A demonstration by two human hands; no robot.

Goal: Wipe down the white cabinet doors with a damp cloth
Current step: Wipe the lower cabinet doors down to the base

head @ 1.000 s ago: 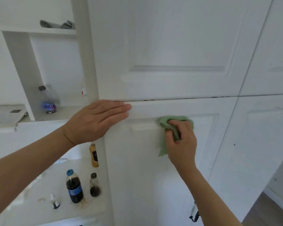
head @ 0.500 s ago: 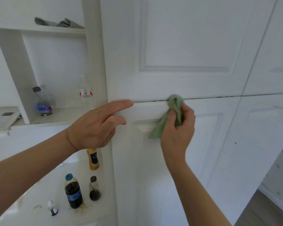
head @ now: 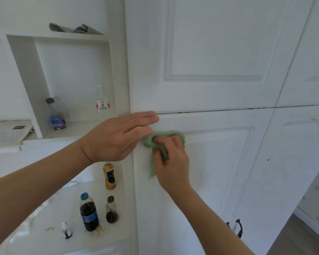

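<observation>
Home kitchen or pantry corner: tall white panelled cabinet doors [head: 219,56], open shelf niches [head: 72,129] holding water bottles [head: 55,115], cola bottle [head: 88,212] and sauce bottle [head: 109,176] on stained worktop [head: 35,234].

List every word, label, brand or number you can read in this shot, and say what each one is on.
"ante": purple label of the clear bottle on the shelf; the letters are partly cut off.
Red and white label on the clear bottle beside the cabinet door: a code-like square, too blurred to read.
Blue label on the dark cola bottle: no text legible.
Dark label on the yellow bottle: too small to read.
</observation>
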